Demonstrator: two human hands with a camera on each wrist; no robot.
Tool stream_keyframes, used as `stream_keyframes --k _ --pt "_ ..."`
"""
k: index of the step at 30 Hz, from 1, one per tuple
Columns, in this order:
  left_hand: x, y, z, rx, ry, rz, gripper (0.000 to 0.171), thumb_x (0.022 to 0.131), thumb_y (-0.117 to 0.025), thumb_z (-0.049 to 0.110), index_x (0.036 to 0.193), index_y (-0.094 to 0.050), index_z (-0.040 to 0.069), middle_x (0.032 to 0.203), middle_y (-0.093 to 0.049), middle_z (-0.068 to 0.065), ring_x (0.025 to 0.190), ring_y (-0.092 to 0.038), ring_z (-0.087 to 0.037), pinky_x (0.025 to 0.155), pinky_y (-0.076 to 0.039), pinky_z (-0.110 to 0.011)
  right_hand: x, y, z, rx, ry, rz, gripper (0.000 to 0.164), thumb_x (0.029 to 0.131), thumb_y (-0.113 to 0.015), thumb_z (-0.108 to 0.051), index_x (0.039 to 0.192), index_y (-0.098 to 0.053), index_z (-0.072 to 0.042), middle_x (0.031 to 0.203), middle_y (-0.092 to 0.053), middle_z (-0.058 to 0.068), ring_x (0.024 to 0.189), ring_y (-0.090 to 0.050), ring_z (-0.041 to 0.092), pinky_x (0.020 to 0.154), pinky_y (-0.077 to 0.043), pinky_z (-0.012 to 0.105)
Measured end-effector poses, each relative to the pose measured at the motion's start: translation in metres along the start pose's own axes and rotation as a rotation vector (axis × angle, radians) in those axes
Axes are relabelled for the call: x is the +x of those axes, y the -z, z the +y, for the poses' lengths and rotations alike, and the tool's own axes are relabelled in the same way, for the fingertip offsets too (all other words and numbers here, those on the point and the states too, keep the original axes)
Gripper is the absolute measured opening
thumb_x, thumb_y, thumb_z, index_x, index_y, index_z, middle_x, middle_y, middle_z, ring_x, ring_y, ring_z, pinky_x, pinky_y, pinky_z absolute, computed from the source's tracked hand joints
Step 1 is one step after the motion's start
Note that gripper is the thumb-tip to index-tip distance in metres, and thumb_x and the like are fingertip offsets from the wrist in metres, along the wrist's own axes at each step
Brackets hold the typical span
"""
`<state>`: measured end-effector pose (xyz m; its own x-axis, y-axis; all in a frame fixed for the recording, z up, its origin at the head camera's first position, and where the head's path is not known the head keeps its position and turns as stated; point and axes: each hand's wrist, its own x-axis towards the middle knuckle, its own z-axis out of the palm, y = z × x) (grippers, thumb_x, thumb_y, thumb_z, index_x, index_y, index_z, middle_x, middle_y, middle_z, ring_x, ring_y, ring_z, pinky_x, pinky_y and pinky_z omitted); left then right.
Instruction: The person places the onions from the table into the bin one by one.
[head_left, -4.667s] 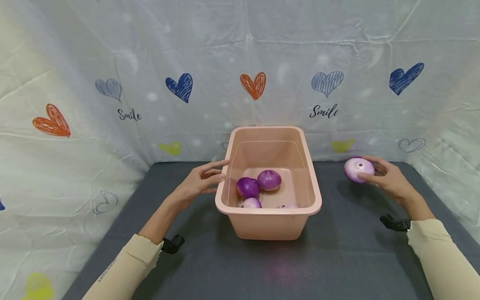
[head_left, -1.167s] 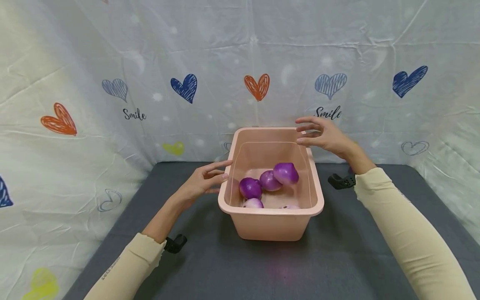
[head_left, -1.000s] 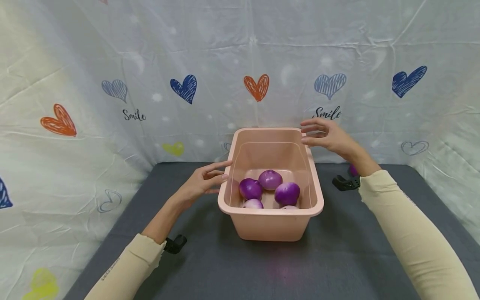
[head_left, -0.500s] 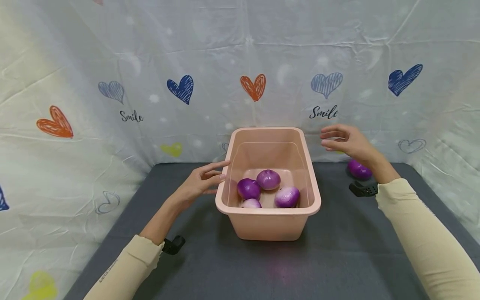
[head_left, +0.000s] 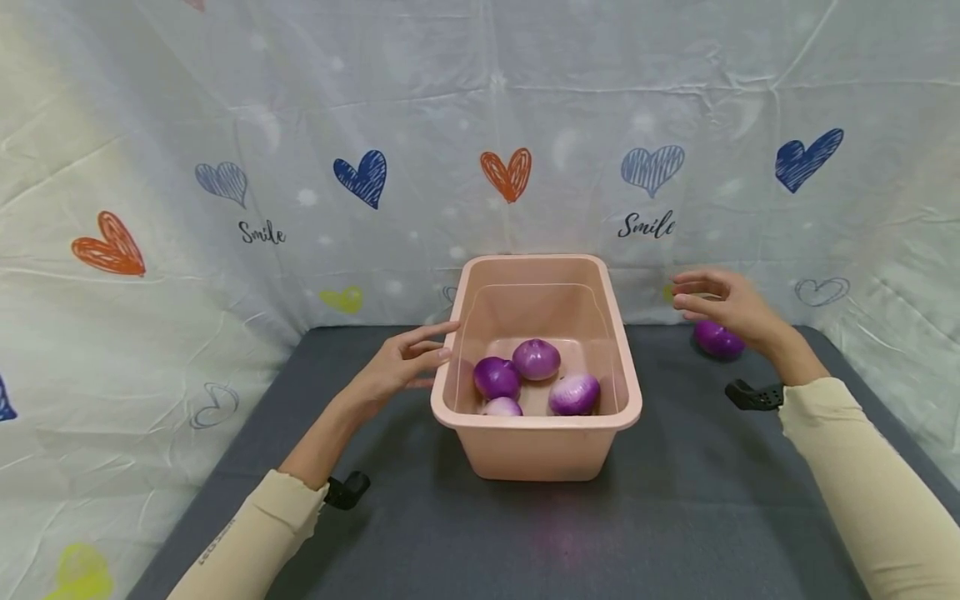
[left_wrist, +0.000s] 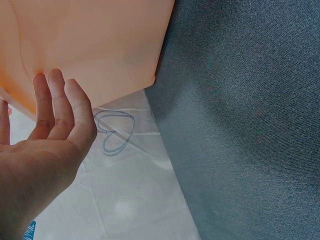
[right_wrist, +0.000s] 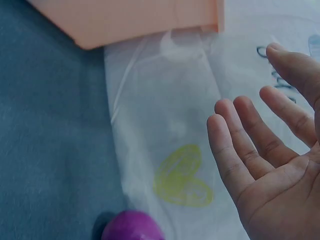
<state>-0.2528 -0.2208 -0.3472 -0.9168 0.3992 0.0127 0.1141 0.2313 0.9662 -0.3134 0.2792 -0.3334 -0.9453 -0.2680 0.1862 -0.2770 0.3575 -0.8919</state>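
A pink plastic tub (head_left: pixel 536 450) stands on the dark table with several purple onions in it, one of them a two-toned onion (head_left: pixel 574 394) at its near right. My left hand (head_left: pixel 390 367) rests its fingertips against the tub's left rim; in the left wrist view the fingers (left_wrist: pixel 61 107) touch the tub's outer wall. To the right of the tub, my right hand (head_left: pixel 731 307) hovers with relaxed fingers and holds nothing. Just below and behind it, another purple onion (head_left: pixel 717 340) lies on the table; the right wrist view shows that onion (right_wrist: pixel 132 227) at its bottom edge.
A dark grey cloth covers the table (head_left: pixel 525 542). Behind it hangs a pale sheet (head_left: pixel 420 100) printed with hearts and words, close to the tub's far end. A black strap (head_left: pixel 347 490) sits at the left wrist, and another strap (head_left: pixel 753 396) at the right.
The right hand carried an onion over the tub and let it drop in; it rolled to the near right. That hand has since moved right and down toward the outside onion. The left hand stayed.
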Motion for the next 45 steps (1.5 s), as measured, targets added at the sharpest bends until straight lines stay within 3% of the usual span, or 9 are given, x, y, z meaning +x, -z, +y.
stream_keyframes --k 7,12,17,26,33,36,40,42,45 --pt "0.001 0.0 0.001 0.001 0.007 0.008 0.055 0.101 -0.067 0.032 0.153 -0.05 0.023 0.138 -0.058 -0.014 0.127 -0.055 -0.03 0.098 -0.051 -0.05 -0.009 0.015 0.017 -0.023 -0.013 0.011 0.053 0.103 -0.064 -0.019 0.146 -0.045 0.006 0.141 -0.049 0.027 0.1 -0.065 0.006 0.083 -0.056 0.025" --pt "0.001 0.0 0.002 -0.001 0.008 0.004 0.056 0.101 -0.067 0.031 0.153 -0.05 0.022 0.138 -0.057 -0.015 0.127 -0.055 -0.031 0.098 -0.05 -0.052 -0.018 0.024 0.026 -0.037 0.02 0.017 0.052 0.104 -0.063 -0.019 0.143 -0.045 0.009 0.135 -0.052 0.022 0.101 -0.066 0.008 0.083 -0.057 0.029" --pt "0.001 0.0 0.002 -0.009 0.009 0.001 0.056 0.101 -0.067 0.031 0.153 -0.05 0.021 0.139 -0.057 -0.016 0.127 -0.055 -0.031 0.099 -0.049 -0.054 -0.029 0.034 0.035 -0.016 -0.018 0.053 0.052 0.103 -0.063 -0.021 0.143 -0.046 0.009 0.133 -0.053 0.017 0.104 -0.066 0.011 0.087 -0.057 0.033" --pt "0.0 0.001 0.001 -0.003 0.01 0.009 0.056 0.101 -0.068 0.031 0.153 -0.05 0.023 0.141 -0.056 -0.014 0.127 -0.055 -0.03 0.099 -0.049 -0.053 -0.054 0.053 0.059 -0.009 -0.049 0.129 0.047 0.102 -0.065 -0.017 0.142 -0.049 0.003 0.119 -0.058 -0.012 0.103 -0.061 -0.001 0.082 -0.056 0.025" --pt "-0.001 0.002 0.001 -0.003 0.005 0.01 0.056 0.101 -0.067 0.03 0.153 -0.05 0.021 0.14 -0.056 -0.016 0.128 -0.055 -0.032 0.1 -0.047 -0.056 -0.06 0.054 0.082 -0.11 -0.072 0.16 0.065 0.103 -0.064 -0.021 0.154 -0.032 0.006 0.142 -0.043 0.027 0.101 -0.054 -0.009 0.078 -0.055 0.018" --pt "-0.002 0.002 0.001 -0.004 0.01 0.011 0.056 0.101 -0.067 0.031 0.153 -0.05 0.021 0.142 -0.055 -0.016 0.128 -0.055 -0.031 0.1 -0.047 -0.056 -0.061 0.05 0.088 -0.155 -0.113 0.158 0.077 0.103 -0.064 -0.026 0.159 -0.021 0.004 0.15 -0.032 0.036 0.118 -0.059 0.018 0.083 -0.056 0.027" --pt "-0.001 0.001 0.001 -0.005 0.012 0.008 0.056 0.1 -0.068 0.031 0.153 -0.05 0.022 0.143 -0.055 -0.015 0.128 -0.055 -0.031 0.099 -0.048 -0.056 -0.06 0.046 0.094 -0.175 -0.147 0.143 0.088 0.101 -0.067 -0.031 0.161 -0.012 0.001 0.155 -0.022 0.039 0.134 -0.035 0.058 0.099 -0.045 0.061" --pt "-0.001 0.0 0.001 -0.002 0.012 0.005 0.056 0.1 -0.068 0.032 0.153 -0.05 0.022 0.143 -0.055 -0.015 0.128 -0.055 -0.031 0.1 -0.048 -0.056 -0.058 0.044 0.097 -0.163 -0.16 0.135 0.092 0.1 -0.069 -0.031 0.162 -0.009 0.0 0.156 -0.018 0.039 0.135 -0.029 0.061 0.099 -0.034 0.074" --pt "-0.001 0.001 0.0 0.001 0.015 0.005 0.056 0.101 -0.068 0.032 0.153 -0.05 0.022 0.144 -0.055 -0.014 0.129 -0.054 -0.031 0.1 -0.047 -0.056 -0.054 0.042 0.1 -0.174 -0.168 0.12 0.095 0.098 -0.071 -0.03 0.162 -0.007 -0.001 0.157 -0.014 0.04 0.136 -0.026 0.063 0.1 -0.031 0.075"
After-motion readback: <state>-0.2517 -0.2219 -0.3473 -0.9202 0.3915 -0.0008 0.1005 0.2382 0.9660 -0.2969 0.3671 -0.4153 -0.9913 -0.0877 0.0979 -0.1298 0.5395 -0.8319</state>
